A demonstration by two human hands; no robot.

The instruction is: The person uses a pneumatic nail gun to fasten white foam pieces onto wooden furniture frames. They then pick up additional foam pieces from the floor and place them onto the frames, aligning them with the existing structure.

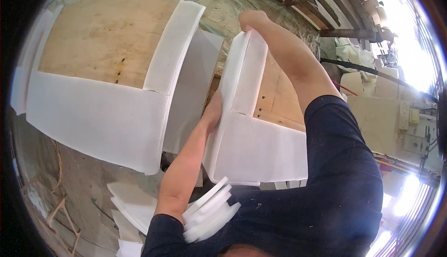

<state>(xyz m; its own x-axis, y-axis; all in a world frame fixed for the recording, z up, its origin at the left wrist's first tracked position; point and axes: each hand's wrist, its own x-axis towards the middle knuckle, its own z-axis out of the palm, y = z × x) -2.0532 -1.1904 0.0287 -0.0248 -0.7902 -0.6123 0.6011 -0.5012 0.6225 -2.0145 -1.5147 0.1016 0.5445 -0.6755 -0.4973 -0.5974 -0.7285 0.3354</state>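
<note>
A wooden box-like frame [279,87] with white foam sheet [260,147] over its edges stands in front of me. My left hand [213,110] lies along the foam on its left side, its fingers stretched out and partly hidden. At the far end, my right hand [252,20] is closed around the top corner of the foam edge, with its fingertips hidden. Beside it on the left stands a second wooden panel [104,36], also bordered with foam [98,110]. A stack of white foam strips [209,213] sits against my left upper arm and body.
A grey board [193,89] fills part of the gap between the two pieces. White foam offcuts [132,201] lie at the lower left. Wooden slatted racking [326,1] stands at the far right, near pale foam scraps [363,82]. Plastic sheeting [223,1] covers the far floor.
</note>
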